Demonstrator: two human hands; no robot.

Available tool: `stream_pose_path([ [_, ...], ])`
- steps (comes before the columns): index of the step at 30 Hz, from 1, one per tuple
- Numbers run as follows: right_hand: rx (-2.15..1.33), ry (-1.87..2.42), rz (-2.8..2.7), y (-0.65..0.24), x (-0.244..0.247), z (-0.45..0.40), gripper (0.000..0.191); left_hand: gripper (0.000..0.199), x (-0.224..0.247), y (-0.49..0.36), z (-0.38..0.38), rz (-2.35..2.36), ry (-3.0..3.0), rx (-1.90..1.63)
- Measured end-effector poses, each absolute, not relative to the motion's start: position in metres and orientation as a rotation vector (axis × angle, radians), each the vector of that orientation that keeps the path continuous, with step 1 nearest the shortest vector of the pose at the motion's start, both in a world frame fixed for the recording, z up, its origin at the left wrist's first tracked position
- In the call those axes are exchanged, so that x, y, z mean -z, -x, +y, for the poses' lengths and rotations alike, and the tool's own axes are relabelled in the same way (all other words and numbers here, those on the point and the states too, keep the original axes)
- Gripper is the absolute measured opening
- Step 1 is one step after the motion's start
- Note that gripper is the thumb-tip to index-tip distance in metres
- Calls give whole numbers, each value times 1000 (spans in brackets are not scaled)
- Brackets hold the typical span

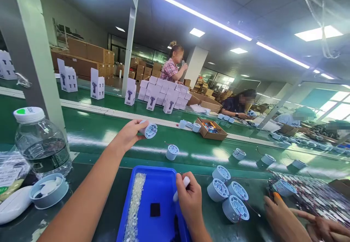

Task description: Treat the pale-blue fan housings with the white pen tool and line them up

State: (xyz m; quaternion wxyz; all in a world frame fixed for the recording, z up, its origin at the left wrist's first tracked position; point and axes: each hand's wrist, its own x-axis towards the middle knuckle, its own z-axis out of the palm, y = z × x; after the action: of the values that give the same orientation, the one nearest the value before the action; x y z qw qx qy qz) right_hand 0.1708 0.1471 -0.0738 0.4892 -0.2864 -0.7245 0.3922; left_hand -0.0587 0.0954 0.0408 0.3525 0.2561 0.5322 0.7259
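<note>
My left hand (130, 135) reaches over the green belt and grips a light-blue round housing (150, 130), its ribbed open face turned to the camera. My right hand (190, 198) is wrapped round a white pen-like tool (181, 188) at the right rim of a blue tray (159, 169). In the tray, small translucent pieces (136, 202) line the left side and a black square (155, 209) lies near the middle. A single housing (172, 152) stands on the belt between my hands. Several more housings (235, 208) with thin wires stand right of the tray.
A bottle (43, 143) and a round part (49, 190) stand at left. Another person's hands (287, 216) work at lower right beside a wire pile (322, 194). White boxes (164, 91) and an open carton (212, 129) are beyond the belt (109, 143). Posts rise at left.
</note>
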Motion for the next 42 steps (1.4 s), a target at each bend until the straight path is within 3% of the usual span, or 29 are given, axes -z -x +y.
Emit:
stream_pose_path([
  [42,-641,376,-1986,-171,71,133,38,25,-35,55,102,1393,-640,-1853],
])
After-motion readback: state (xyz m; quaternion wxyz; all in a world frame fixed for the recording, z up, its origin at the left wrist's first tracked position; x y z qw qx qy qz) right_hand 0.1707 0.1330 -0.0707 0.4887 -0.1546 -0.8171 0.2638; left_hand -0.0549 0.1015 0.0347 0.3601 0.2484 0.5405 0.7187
